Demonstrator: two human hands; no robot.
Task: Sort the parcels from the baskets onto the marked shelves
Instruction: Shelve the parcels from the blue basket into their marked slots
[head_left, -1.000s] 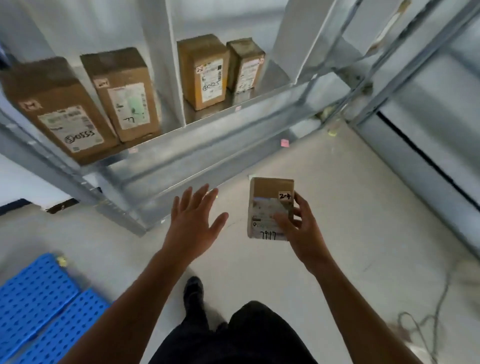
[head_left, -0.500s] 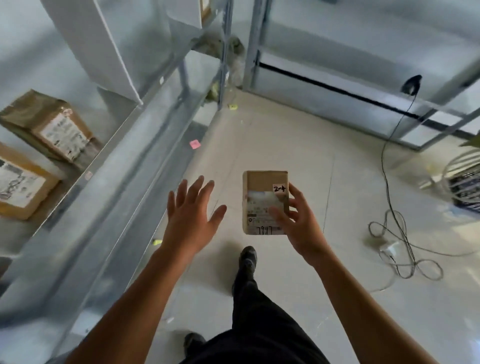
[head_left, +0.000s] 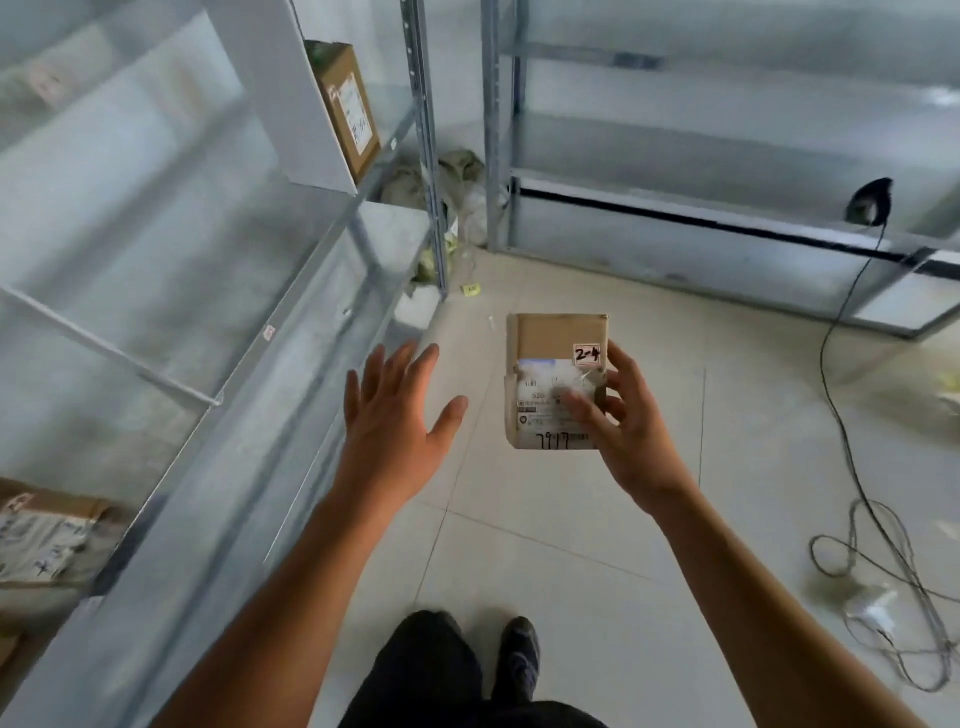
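The fingers (head_left: 621, 364) of your right hand (head_left: 631, 441) curl round the right edge of a small brown parcel (head_left: 550, 340), thumb pressed across its white shipping label (head_left: 540, 397), gripping it upright in mid-air above the tiled floor (head_left: 545, 545). A sticker (head_left: 587, 355) at the parcel's upper right corner reads "2-4", and "7917" is handwritten along its lower edge. Just to the left and clear of the parcel, your left hand (head_left: 389, 431) shows its back to the camera, its fingers (head_left: 397, 364) straight and spread, grasping nothing. Between your forearms are dark trousers and a dark shoe (head_left: 519, 654). A metal rack (head_left: 311, 291) runs along your left with a small tag (head_left: 269, 332) on its front edge. A cardboard box (head_left: 345, 104) stands on an upper shelf beside a white divider (head_left: 270, 78), and another labelled box (head_left: 47, 535) lies at the lower left edge of the view. A second metal rack (head_left: 675, 166) lines the far side, with pale bags (head_left: 462, 176) heaped in the corner between the two. A dark cable (head_left: 823, 358) trails from a black object (head_left: 870, 200) on that rack down to loose coils on the floor at your right.
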